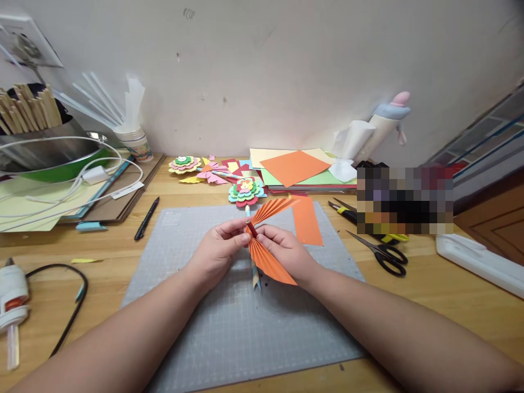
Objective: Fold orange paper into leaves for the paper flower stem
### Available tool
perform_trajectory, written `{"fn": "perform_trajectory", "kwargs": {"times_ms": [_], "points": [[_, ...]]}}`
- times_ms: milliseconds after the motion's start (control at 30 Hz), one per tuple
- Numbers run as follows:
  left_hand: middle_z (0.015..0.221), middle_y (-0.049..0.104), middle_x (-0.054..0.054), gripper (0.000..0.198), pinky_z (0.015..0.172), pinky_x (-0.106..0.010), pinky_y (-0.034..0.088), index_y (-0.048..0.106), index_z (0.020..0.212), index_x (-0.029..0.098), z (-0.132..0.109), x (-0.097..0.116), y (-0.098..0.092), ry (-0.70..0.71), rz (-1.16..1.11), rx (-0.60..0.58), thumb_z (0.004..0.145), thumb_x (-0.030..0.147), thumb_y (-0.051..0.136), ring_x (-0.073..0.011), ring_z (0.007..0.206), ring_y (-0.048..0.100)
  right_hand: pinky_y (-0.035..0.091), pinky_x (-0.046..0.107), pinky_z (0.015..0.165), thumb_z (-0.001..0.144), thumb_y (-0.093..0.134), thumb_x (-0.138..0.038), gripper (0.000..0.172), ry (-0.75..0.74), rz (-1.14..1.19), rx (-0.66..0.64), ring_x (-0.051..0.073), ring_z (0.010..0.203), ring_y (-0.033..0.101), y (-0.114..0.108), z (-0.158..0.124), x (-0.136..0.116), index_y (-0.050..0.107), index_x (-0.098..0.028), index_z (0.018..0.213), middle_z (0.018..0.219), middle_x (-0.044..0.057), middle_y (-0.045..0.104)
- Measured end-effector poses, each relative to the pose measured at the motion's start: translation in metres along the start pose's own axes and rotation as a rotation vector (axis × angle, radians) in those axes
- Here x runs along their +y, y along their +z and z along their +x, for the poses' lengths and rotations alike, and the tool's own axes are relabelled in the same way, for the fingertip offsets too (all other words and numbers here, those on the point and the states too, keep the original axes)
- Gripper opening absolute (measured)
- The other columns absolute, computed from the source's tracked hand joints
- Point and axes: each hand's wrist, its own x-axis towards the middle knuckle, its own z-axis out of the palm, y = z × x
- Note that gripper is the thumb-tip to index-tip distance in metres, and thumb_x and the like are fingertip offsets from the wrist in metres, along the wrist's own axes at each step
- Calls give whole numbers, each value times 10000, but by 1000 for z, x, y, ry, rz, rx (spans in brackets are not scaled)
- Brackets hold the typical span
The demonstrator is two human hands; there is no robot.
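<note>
An orange pleated paper fan (pixel 268 261) is held over the cutting mat, gathered at its middle and spread into two wings. My left hand (pixel 219 248) is closed at the gathered middle, with thumb and fingers pinching it. My right hand (pixel 284 251) closes on the same fan from the other side, its thumb and forefinger near the middle. A narrow dark red piece (pixel 252 229) sits across the gather between my fingertips; its kind is unclear. Beneath the hands lies a layered paper flower (pixel 246 191) on a light blue stem (pixel 256 279), partly hidden.
The grey cutting mat (pixel 196 338) carries an orange paper strip (pixel 308 221). Scissors (pixel 387 256) and a yellow-black cutter (pixel 347 214) lie right. A pen (pixel 146 218) and glue gun (pixel 13 295) with its cord lie left. Coloured paper (pixel 295 168) is stacked behind.
</note>
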Motion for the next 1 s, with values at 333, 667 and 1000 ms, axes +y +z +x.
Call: {"fn": "perform_trajectory", "kwargs": {"times_ms": [333, 667, 1000], "points": [[952, 722, -42, 308, 834, -302, 462, 728, 986, 231, 1, -4, -6, 88, 171, 3, 701, 347, 752, -156, 833, 631, 440, 283, 722, 808, 632, -426, 234, 11, 290, -29, 131, 697, 554, -2, 2, 6, 646, -197, 851, 726, -2, 586], [906, 727, -25, 277, 829, -272, 471, 748, 901, 226, 2, -2, -5, 113, 189, 64, 632, 260, 805, -152, 845, 635, 351, 221, 571, 775, 655, -410, 231, -33, 180, -10, 90, 584, 456, -5, 5, 1, 653, -180, 792, 645, -25, 542], [879, 695, -17, 298, 728, -258, 460, 761, 863, 238, 1, -2, -3, 152, 230, 93, 577, 278, 833, -130, 745, 589, 384, 238, 631, 786, 640, -385, 189, -63, 130, -31, 110, 675, 492, -4, 4, 5, 656, -202, 831, 761, -6, 563]]}}
